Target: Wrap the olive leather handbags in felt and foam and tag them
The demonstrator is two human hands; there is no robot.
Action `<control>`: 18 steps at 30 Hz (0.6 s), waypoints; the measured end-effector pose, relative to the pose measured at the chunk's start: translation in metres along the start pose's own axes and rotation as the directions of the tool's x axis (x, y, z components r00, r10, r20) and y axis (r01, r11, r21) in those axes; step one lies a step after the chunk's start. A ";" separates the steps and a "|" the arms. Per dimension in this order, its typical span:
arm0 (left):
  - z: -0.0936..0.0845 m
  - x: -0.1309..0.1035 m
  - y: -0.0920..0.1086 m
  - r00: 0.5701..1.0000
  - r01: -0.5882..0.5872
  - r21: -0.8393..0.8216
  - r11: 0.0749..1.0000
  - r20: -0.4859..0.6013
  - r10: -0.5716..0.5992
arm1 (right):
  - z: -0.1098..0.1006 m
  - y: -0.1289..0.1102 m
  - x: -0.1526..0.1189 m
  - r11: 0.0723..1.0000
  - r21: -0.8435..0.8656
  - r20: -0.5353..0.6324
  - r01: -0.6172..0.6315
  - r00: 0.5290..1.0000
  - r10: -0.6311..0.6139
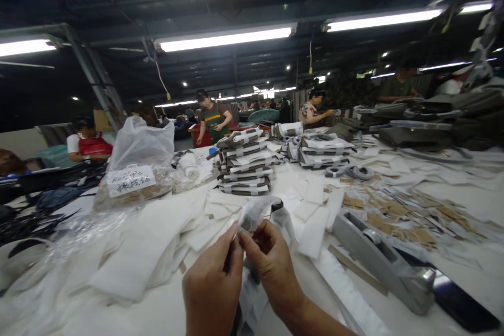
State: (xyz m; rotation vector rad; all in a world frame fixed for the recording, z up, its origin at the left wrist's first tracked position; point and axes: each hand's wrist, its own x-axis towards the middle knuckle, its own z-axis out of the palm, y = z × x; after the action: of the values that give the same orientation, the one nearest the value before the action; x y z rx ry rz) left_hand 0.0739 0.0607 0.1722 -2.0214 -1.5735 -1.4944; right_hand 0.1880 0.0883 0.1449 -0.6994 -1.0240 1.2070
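Observation:
My left hand (216,278) and my right hand (272,268) meet low in the middle of the head view, both closed in a pinch. Between their fingertips is a thin white wrapping sheet (255,211), bunched up around something dark. A dark end (276,206) sticks out at its top, and more of the wrapped piece hangs below my hands. What lies inside is mostly hidden. To the right of my right hand is a grey tape dispenser (384,257). White foam sheets (136,262) spread over the table at left.
Wrapped grey bundles are stacked (246,163) ahead, with another stack (325,151) to their right. A labelled plastic bag (136,152) stands at left. Brown paper tags (397,210) lie scattered at right, above a dark phone (464,299). Co-workers (216,118) are farther back.

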 end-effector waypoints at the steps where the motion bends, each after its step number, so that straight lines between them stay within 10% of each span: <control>1: 0.001 -0.002 0.001 0.998 -0.040 0.080 0.996 -0.037 0.044 | 0.002 0.001 -0.001 1.000 0.006 -0.019 0.006 1.000 -0.006; 5: 0.005 -0.007 0.012 0.988 -0.110 0.257 0.960 -0.078 0.134 | 0.006 0.003 -0.003 0.999 0.036 -0.059 -0.003 0.998 0.005; 18: 0.016 -0.023 0.022 0.989 -0.144 0.087 0.986 -0.008 0.145 | -0.003 -0.010 -0.008 0.994 0.079 0.053 -0.072 0.996 0.068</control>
State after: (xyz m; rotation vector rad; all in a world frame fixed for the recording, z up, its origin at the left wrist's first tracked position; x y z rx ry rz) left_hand 0.1020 0.0473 0.1555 -2.0243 -1.4268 -1.3617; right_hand 0.1947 0.0780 0.1505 -0.6493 -0.9939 1.3257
